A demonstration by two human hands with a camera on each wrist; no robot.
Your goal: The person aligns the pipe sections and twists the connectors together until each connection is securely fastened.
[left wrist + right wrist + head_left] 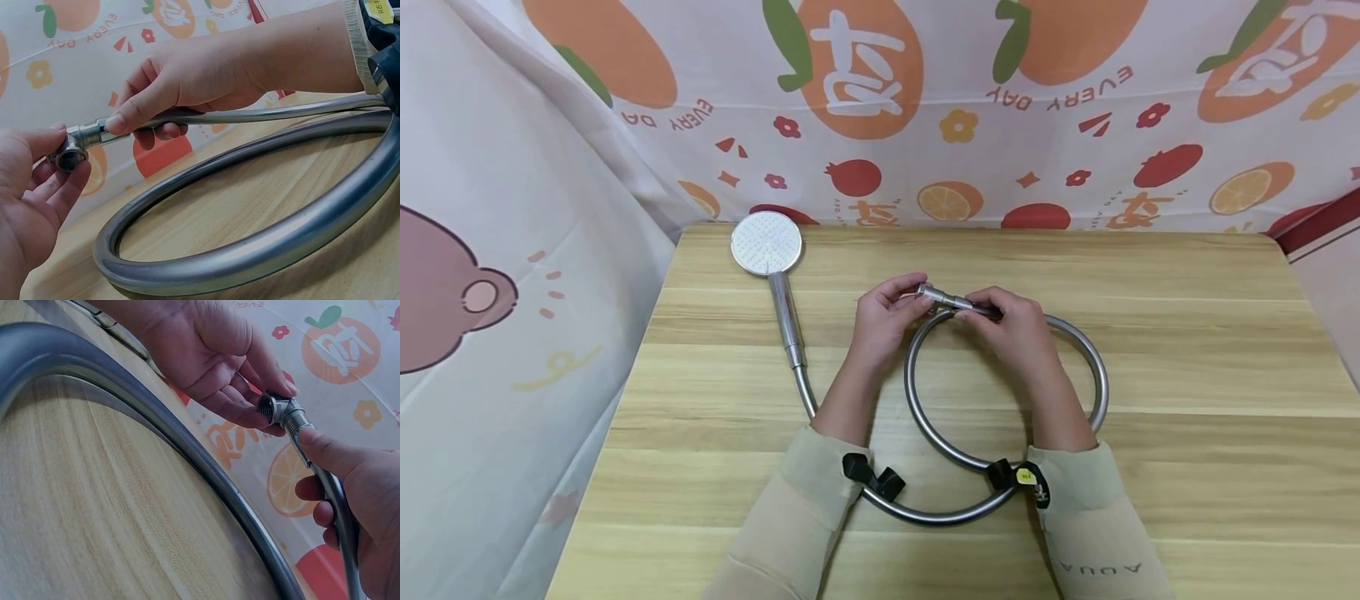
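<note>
My left hand (878, 323) pinches a small chrome pipe fitting (70, 147) between thumb and fingers. Its round, internally threaded opening faces the camera in the left wrist view. My right hand (1017, 327) grips the end of a metal shower hose (913, 385), thumb on the connector nut (117, 127). Nut and fitting meet in line, with some silver threads showing between them. From the right hand the hose loops round on the table, under both forearms. At its other end is a round shower head (767, 242) with a grey handle (784, 317), lying face up to the left.
The light wood-grain table (1210, 358) lies under the hose. Behind it hangs a white cloth (958, 167) printed with fruit. Another pale cloth (535, 433) drapes at the left. Black straps (872, 477) circle both wrists.
</note>
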